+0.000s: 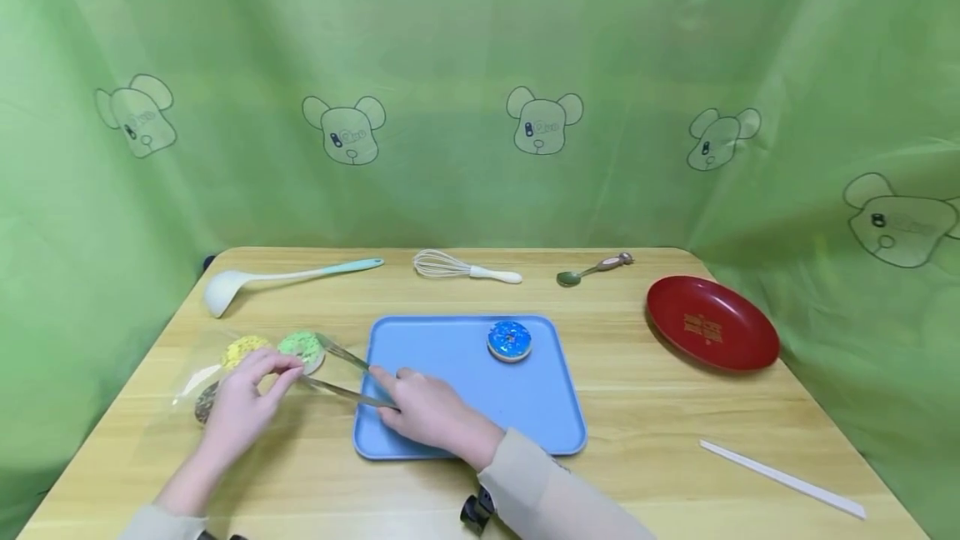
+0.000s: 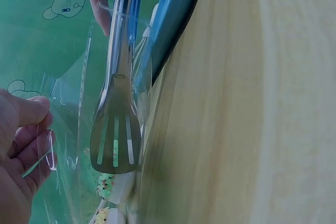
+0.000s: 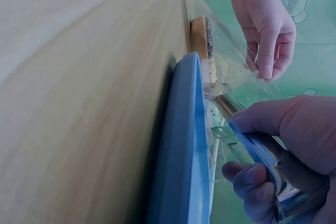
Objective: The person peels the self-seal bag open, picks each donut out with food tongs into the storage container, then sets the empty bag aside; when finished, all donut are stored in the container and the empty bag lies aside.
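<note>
My left hand (image 1: 242, 411) pinches the edge of a clear plastic bag (image 2: 68, 135) over the left of the table. Inside the bag lie a yellow-topped donut (image 1: 242, 350), a green-topped donut (image 1: 302, 347) and a dark brown donut (image 1: 203, 403), partly behind the hand. Metal tongs (image 1: 348, 394) with slotted ends are gripped by my right hand (image 1: 435, 413) above the tray's left side. Their spread tips reach the bag's mouth, one on each side of the green donut in the head view. A blue donut (image 1: 509, 342) sits on the blue tray (image 1: 427, 344), towards its far right.
Along the back lie a ladle (image 1: 225, 290), a whisk (image 1: 442, 265) and a small spoon (image 1: 570, 278). A red oval plate (image 1: 690, 307) stands at the right, with a white stick (image 1: 780, 478) nearer the front. Green curtains (image 1: 450, 207) surround the table.
</note>
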A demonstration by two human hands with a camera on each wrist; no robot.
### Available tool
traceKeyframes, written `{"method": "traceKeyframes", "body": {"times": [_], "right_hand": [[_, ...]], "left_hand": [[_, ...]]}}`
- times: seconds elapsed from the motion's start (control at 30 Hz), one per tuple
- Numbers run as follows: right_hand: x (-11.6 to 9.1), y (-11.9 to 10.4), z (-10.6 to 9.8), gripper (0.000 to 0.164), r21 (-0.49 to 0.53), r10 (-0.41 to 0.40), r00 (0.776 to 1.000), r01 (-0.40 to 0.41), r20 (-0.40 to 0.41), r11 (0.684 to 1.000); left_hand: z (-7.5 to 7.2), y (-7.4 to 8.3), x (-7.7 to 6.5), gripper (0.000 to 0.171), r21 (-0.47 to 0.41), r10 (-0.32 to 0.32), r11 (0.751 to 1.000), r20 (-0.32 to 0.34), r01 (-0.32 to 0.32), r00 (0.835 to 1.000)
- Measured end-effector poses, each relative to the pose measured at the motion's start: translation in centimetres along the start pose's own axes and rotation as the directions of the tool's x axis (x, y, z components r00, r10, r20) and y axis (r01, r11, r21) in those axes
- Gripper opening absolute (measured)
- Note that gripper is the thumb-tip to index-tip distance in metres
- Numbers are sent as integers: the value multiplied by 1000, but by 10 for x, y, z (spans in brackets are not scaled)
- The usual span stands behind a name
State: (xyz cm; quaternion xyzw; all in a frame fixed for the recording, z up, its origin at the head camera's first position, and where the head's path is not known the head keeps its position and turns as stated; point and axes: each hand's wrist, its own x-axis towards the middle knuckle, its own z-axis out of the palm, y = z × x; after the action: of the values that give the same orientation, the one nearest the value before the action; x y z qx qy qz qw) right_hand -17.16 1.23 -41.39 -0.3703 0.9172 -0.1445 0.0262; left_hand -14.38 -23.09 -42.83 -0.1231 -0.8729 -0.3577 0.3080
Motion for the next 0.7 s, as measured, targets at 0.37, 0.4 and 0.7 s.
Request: {"method": "traceKeyframes", "body": {"times": [0.37,0.4,0.7], "right_hand": [[-3,4,-3,54,27,-51,999,50,13,998],[-4,5,-3,54,36,-51,999,51,15,998],[-21,14,-13,55,69,-67,998,65,17,995]], "left_hand": [[1,-3,1,17,4,-23,1000,5,23,1000],[1,-4,1,17,2,-20,1000,3,20,1000],[1,-3,2,16,7,-36,999,0,36,999]]}}
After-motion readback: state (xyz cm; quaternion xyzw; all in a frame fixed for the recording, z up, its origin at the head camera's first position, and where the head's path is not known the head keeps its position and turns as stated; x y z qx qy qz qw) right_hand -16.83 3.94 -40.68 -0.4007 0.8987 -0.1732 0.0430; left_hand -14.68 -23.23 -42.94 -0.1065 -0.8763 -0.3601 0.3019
